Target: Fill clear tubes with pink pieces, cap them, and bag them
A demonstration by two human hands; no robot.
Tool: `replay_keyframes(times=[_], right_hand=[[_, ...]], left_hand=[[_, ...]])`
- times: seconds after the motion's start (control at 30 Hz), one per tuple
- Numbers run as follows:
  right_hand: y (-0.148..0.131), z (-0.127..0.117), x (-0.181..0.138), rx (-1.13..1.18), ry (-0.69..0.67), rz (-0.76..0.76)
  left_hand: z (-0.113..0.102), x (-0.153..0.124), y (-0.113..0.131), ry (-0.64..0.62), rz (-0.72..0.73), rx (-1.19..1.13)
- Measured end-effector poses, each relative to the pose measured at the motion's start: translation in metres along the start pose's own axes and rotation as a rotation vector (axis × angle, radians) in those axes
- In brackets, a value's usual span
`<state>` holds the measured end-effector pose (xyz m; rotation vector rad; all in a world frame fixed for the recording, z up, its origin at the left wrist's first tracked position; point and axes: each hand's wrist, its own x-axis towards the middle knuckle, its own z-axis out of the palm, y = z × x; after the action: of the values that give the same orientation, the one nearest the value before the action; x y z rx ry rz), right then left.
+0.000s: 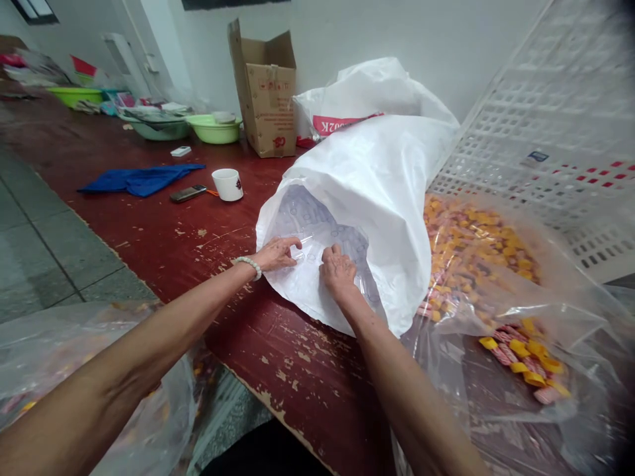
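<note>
The right hand (pixel 338 270) is knuckles up, its fingers curled down in a closed grip on the clear plastic (pixel 317 225) packed inside the mouth of the white bag (pixel 381 198). The left hand (pixel 278 253) lies just to the left of it, fingers stretched forward and flat on the same clear plastic. Whether its grip has closed on anything I cannot tell. A bead bracelet (pixel 249 264) sits on the left wrist.

The white bag lies on its side on the red, chipped surface (pixel 163 231). Its long axis runs from near left to far right, with the open mouth pointing near and left, towards the person, and the full body bulging away to the far right. The near lip of the mouth rests on the surface under both hands.

Touching the bag on its right is a clear sack of sweets (pixel 471 244) wrapped in yellow and pink, with more of them spilled nearer in loose plastic. A white crate (pixel 546 125) leans behind that. Behind the bag stands a second white bag (pixel 357 92) with a red label, and left of it an open cardboard box (pixel 268 86). Well apart to the left are a white cup (pixel 228 184), a phone (pixel 187 193), a blue cloth (pixel 139 178) and a green bowl (pixel 214 129).
</note>
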<state>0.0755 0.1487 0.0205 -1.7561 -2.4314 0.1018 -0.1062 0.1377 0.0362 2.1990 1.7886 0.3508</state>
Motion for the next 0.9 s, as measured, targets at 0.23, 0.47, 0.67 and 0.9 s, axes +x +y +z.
replay_keyframes(times=[0.23, 0.47, 0.67, 0.9], right_hand=[[0.017, 0.004, -0.02, 0.027, 0.031, -0.066], [0.02, -0.001, 0.005, 0.09, 0.123, -0.165], [-0.003, -0.008, 0.032, 0.046, 0.063, -0.368], [0.002, -0.013, 0.034, -0.009, -0.057, -0.427]], left_hand=[[0.0, -0.017, 0.0, -0.134, 0.116, 0.096], [0.001, -0.027, 0.006, -0.171, -0.008, 0.3], [-0.003, -0.019, 0.001, 0.076, -0.086, 0.324], [-0.008, 0.029, 0.003, 0.175, -0.109, 0.16]])
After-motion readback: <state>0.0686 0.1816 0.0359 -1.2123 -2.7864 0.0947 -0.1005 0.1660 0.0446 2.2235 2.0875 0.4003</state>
